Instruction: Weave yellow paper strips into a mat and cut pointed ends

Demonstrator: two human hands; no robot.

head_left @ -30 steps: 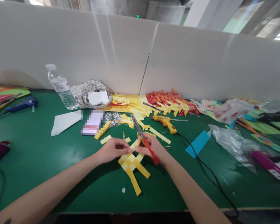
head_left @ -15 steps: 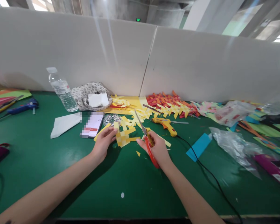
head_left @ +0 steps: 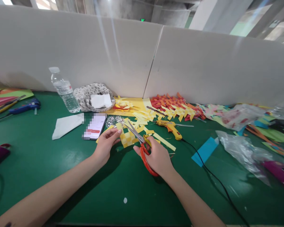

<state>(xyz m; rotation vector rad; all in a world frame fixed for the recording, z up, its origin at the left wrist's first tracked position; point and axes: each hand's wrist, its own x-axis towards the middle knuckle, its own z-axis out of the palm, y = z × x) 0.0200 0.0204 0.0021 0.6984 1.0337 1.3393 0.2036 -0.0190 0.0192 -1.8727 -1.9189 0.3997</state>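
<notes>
My left hand (head_left: 105,144) pinches the left edge of a small woven piece of yellow and pale paper strips (head_left: 127,138), held just above the green table (head_left: 61,164). My right hand (head_left: 156,156) is closed round the red handles of a pair of scissors (head_left: 142,145). The scissor blades are parted and point up-left over the woven piece's right side. Loose yellow strips (head_left: 164,141) lie right behind the hands.
A yellow glue gun (head_left: 170,126) with a black cable (head_left: 210,173) lies right of the hands. A phone (head_left: 94,126), a white paper (head_left: 66,124), a water bottle (head_left: 63,90) and a cloth pouch (head_left: 94,96) sit left. Finished woven pieces (head_left: 175,107) and plastic bags (head_left: 241,148) lie right.
The woven piece went from near me up toward the strip pile and now looks trimmed shorter. The scissors swung from upright to slanting left over it, blades apart.
</notes>
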